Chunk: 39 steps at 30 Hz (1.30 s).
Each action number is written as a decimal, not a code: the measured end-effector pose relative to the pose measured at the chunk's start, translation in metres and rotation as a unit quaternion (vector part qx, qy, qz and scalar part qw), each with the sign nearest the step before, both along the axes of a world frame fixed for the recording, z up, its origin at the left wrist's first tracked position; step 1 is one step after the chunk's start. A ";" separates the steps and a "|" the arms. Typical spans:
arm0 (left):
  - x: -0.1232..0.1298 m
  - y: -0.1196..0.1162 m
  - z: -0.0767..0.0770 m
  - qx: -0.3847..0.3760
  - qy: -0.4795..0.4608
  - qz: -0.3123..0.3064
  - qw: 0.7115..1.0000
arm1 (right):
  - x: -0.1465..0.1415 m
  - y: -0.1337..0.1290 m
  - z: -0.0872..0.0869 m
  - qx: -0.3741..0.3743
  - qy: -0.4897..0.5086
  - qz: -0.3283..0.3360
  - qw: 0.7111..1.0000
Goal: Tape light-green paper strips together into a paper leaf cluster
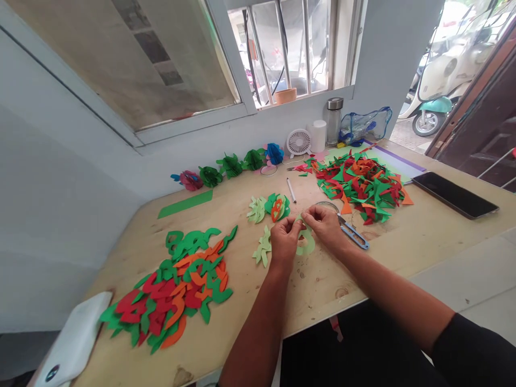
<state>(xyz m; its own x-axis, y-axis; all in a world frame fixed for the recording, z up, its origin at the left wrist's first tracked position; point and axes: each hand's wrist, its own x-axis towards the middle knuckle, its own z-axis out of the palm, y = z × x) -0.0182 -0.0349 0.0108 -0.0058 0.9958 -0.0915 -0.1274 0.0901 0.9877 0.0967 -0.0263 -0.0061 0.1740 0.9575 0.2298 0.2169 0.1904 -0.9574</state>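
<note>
Both my hands meet over the middle of the wooden table. A light green paper cutout (307, 244) hangs between them, curved like a ring. My left hand (285, 234) pinches its left upper edge with thumb and forefinger. My right hand (324, 224) pinches the same paper close by, fingertips nearly touching the left ones. Light green paper pieces (263, 247) lie just left of my left hand. Behind it sit a pale green folded cutout (257, 209) and a green paper cutout with an orange piece (278, 208). Thread snips (355, 234) with a blue-grey handle lie beside my right wrist.
Curved paper cutouts (181, 285) pile up at left; paper scraps (365, 185) heap at right. A phone (455, 194), pen (291, 191), green strip (185, 204), small fan (299, 142) and glass bottle (334, 122) surround the work area. Paper flowers (231, 165) line the wall.
</note>
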 end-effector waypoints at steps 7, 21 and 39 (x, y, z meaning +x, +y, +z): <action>-0.001 0.000 0.002 0.013 0.003 0.014 1.000 | 0.006 0.004 0.005 0.001 0.036 -0.017 0.999; 0.001 0.004 -0.005 0.009 -0.026 0.015 1.000 | 0.083 -0.005 0.030 -0.044 -0.213 -0.066 0.974; 0.000 0.001 0.000 0.022 0.006 0.005 1.000 | 0.089 -0.012 0.010 -0.109 -0.546 -0.051 0.829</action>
<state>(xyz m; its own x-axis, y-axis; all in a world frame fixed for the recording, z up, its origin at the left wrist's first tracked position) -0.0178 -0.0341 0.0105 -0.0161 0.9987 -0.0475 -0.1170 0.0453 0.9921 0.1854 -0.0384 0.0040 0.0587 0.9902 0.1270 0.9813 -0.0339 -0.1897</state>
